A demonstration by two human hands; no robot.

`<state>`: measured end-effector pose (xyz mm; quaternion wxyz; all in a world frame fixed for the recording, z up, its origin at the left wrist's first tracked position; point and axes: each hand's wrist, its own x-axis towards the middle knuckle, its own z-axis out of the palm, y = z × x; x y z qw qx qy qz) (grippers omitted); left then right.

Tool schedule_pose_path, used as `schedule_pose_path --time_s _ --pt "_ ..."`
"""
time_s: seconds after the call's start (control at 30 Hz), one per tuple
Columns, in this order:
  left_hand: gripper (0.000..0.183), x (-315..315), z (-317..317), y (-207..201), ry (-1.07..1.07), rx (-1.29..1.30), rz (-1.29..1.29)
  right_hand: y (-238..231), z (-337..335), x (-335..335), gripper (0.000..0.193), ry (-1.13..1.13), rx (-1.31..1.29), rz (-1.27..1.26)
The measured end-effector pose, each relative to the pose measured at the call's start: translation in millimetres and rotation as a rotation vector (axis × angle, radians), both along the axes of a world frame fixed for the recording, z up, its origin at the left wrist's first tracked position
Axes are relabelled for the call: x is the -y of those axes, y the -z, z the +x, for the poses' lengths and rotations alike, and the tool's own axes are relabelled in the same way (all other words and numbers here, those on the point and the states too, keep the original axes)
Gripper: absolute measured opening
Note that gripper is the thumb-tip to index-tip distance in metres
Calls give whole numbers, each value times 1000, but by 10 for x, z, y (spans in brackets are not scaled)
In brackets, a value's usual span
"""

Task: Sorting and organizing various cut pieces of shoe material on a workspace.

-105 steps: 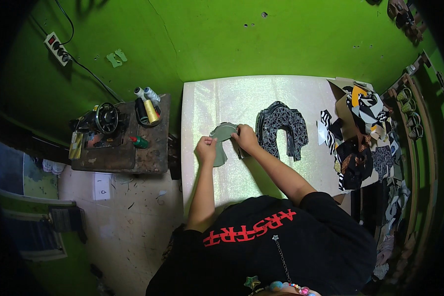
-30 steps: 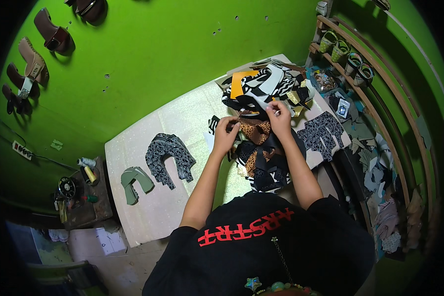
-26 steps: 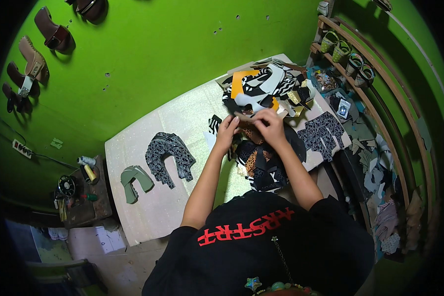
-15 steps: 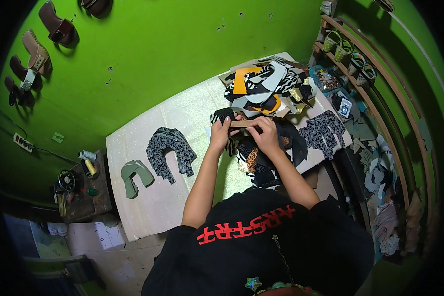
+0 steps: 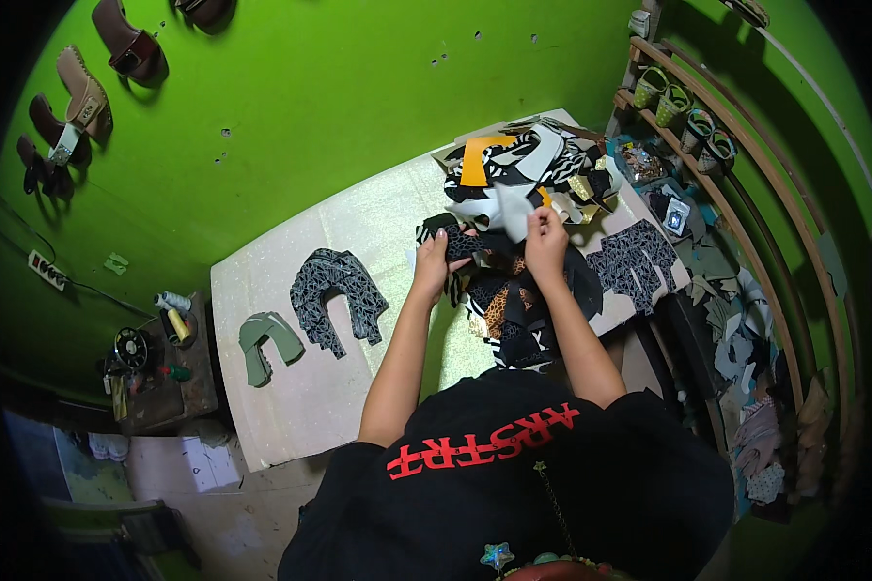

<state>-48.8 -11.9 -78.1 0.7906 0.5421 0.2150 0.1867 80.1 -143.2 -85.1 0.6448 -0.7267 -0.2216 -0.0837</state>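
Observation:
My left hand (image 5: 432, 267) is closed on dark patterned scraps (image 5: 463, 242), the thumb lying on top. To the right of it, my right hand (image 5: 546, 248) pinches a light grey piece (image 5: 515, 211) of sheet material, raised and slightly blurred. Below the hands lie loose cut pieces, among them a leopard-print scrap (image 5: 515, 304). Just beyond is a heap of offcuts with zebra print and an orange piece (image 5: 475, 163). On the left side of the table rest a dark patterned curved stack (image 5: 312, 281) and a green curved stack (image 5: 258, 341).
The pale table (image 5: 271, 431) stands against a green wall. At its right lie dark patterned pieces (image 5: 634, 263), and beyond them a wooden rack (image 5: 717, 189) holds small sandals. A small dark side table (image 5: 179, 402) with thread spools (image 5: 172, 302) stands left.
The tan strip between both hands no longer shows there. My right hand has moved slightly right and up, now with the light grey piece. My left hand has stayed nearly in place.

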Motion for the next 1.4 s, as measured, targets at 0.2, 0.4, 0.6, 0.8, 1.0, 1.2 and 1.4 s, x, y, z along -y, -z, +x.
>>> schedule_pose_path --time_s 0.2,0.4,0.6,0.8,1.0,1.2,1.4 --pt "35 -175 -99 94 -14 -66 -13 31 369 202 7 -129 -280 324" --pt "21 -96 -133 150 -26 -74 -47 -95 218 320 10 -379 -291 339" --pt "20 -66 -187 342 23 -83 -182 -69 32 370 13 -486 -79 342" --pt "23 80 -227 424 86 -62 -281 -106 -146 400 11 -489 -138 378" --pt "25 290 -277 444 100 -105 -269 -120 -122 350 7 -294 -89 -94" --pt "25 424 -303 426 133 -122 -152 -269 -97 88 24 -519 203 -410" --pt "36 550 -447 275 402 -48 -165 -228 -88 175 32 -520 -101 -137"
